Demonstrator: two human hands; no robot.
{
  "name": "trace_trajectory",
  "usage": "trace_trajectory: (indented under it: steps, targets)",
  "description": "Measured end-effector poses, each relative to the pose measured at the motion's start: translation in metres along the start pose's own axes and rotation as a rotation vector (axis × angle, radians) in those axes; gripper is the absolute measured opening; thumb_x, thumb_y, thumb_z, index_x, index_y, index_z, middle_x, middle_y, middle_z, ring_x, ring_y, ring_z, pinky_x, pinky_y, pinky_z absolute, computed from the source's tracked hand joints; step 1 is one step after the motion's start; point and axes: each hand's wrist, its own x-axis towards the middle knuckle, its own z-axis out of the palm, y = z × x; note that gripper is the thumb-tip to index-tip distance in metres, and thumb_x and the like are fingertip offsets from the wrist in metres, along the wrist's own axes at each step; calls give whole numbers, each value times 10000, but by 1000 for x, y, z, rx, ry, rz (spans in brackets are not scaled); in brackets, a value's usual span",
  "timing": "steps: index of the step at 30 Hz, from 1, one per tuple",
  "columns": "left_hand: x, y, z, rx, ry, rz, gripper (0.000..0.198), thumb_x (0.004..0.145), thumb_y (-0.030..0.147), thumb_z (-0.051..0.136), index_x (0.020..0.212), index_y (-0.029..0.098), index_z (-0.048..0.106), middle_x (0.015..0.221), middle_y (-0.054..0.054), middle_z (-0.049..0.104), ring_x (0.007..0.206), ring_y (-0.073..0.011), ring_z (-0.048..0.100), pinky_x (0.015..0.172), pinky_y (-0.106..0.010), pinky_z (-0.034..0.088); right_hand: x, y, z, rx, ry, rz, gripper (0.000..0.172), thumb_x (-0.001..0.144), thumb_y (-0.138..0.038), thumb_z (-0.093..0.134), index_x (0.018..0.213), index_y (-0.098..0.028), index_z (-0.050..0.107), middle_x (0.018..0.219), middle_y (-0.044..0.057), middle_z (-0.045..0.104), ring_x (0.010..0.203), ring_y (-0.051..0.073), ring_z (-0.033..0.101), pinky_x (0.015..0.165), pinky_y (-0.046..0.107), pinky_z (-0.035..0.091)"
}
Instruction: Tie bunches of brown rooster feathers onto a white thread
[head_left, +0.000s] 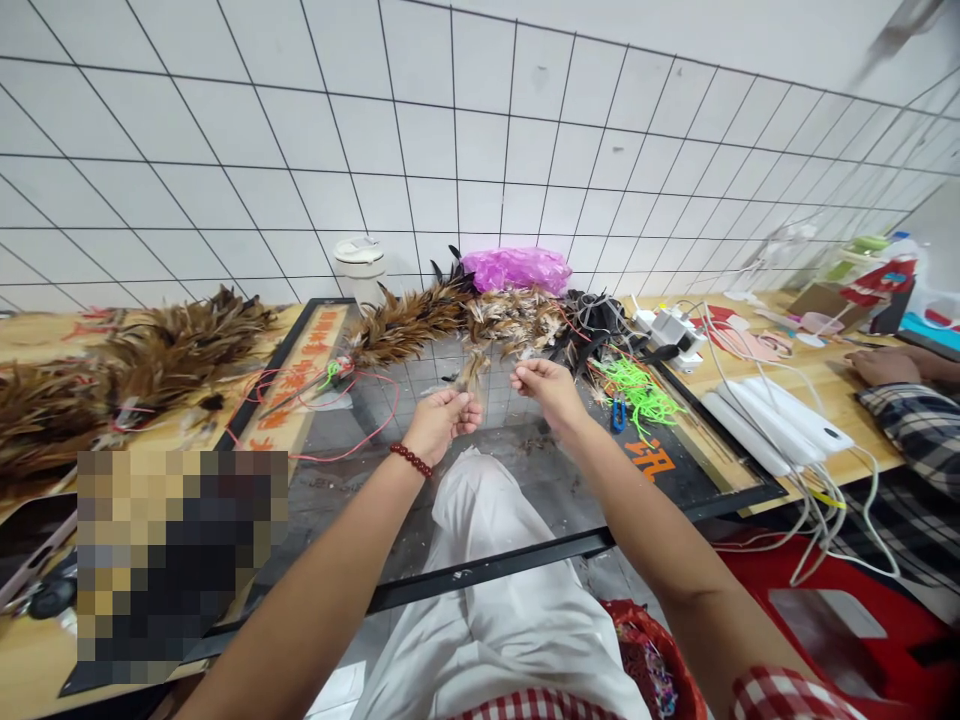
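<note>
Above the glass tabletop [337, 500], my left hand [442, 422], with a bead bracelet at the wrist, pinches a small brown feather [472, 372] that points away from me. My right hand [551, 390] is a little to the right, thumb and fingertips pressed together; what they hold, if anything, is too small to tell. Just beyond both hands lies a pile of loose brown and white feathers [517, 318]. Left of that pile, a bushy strip of brown feathers [409, 325] stretches towards a red cord [360, 456] on the glass.
Bright green ties [637, 392] and blue thread snips [618, 415] lie at right. Chargers [671, 330] and white power banks [780, 425] trail cables. A pink plastic bag [517, 270] and white tumbler [360, 270] stand behind. More feather strips [172, 345] lie left. Another person's hand [889, 366] rests far right.
</note>
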Motion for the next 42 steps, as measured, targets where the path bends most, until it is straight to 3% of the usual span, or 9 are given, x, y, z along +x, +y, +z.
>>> trace_trajectory:
  steps: [2, 5, 8, 12, 18, 24, 33, 38, 42]
  targets:
    - [0, 1, 0, -36, 4, -15, 99, 811, 134, 579, 720, 97, 574, 679, -92, 683, 539, -114, 633, 501, -205, 504, 1, -3, 0, 282, -12, 143, 237, 663, -320, 734, 796, -187, 589, 754, 19, 673, 661, 124, 617, 661, 276, 500]
    - [-3, 1, 3, -113, -56, -82, 99, 787, 137, 622, 710, 96, 576, 778, -137, 702, 678, -159, 681, 637, -267, 547, -6, -10, 9, 458, -38, 165, 319, 557, -286, 810, 752, -185, 579, 802, 18, 690, 727, 116, 639, 679, 247, 514]
    - [-8, -3, 7, -244, -206, -158, 100, 746, 150, 678, 715, 106, 593, 872, -131, 699, 868, -200, 679, 818, -366, 535, -15, -14, 26, 509, -72, 89, 328, 545, -306, 812, 736, -189, 572, 883, 24, 698, 800, 129, 639, 692, 246, 511]
    - [-10, -11, 11, -343, -293, -172, 97, 707, 135, 711, 739, 134, 619, 838, -59, 683, 922, -178, 652, 911, -416, 493, -21, -10, 40, 428, -75, 55, 316, 580, -367, 781, 742, -196, 570, 903, 17, 690, 639, 103, 579, 563, 233, 468]
    - [-7, -14, 12, -336, -189, -180, 59, 740, 110, 671, 706, 113, 624, 723, -53, 662, 771, -142, 660, 868, -344, 513, -19, -6, 38, 424, -88, 28, 315, 584, -359, 788, 774, -198, 595, 834, 10, 680, 805, 128, 617, 748, 259, 482]
    - [-8, -11, 13, -346, -155, -130, 57, 746, 114, 671, 709, 111, 627, 708, -49, 669, 743, -133, 663, 829, -316, 524, -22, -6, 36, 333, -231, 221, 340, 590, -407, 780, 776, -161, 637, 657, -13, 640, 568, 83, 545, 586, 225, 439]
    - [-9, -5, 13, -346, -36, -201, 21, 806, 131, 616, 814, 112, 617, 742, -73, 703, 709, -149, 687, 710, -278, 556, -20, -3, 37, 293, -110, 72, 299, 585, -406, 770, 689, -159, 636, 633, -30, 610, 588, 79, 508, 614, 227, 403]
    - [-9, -5, 13, -292, -104, -202, 44, 813, 125, 602, 804, 92, 630, 703, -66, 688, 669, -133, 676, 655, -234, 549, -21, -4, 38, 228, -63, -19, 288, 577, -400, 776, 664, -158, 647, 633, -26, 610, 613, 89, 516, 651, 243, 407]
    - [-10, -5, 11, -227, -178, -230, 65, 799, 121, 614, 744, 87, 623, 646, -54, 660, 633, -141, 668, 603, -232, 542, -22, -4, 37, 187, -136, -19, 274, 604, -405, 757, 665, -160, 650, 588, -26, 590, 589, 98, 513, 635, 255, 413]
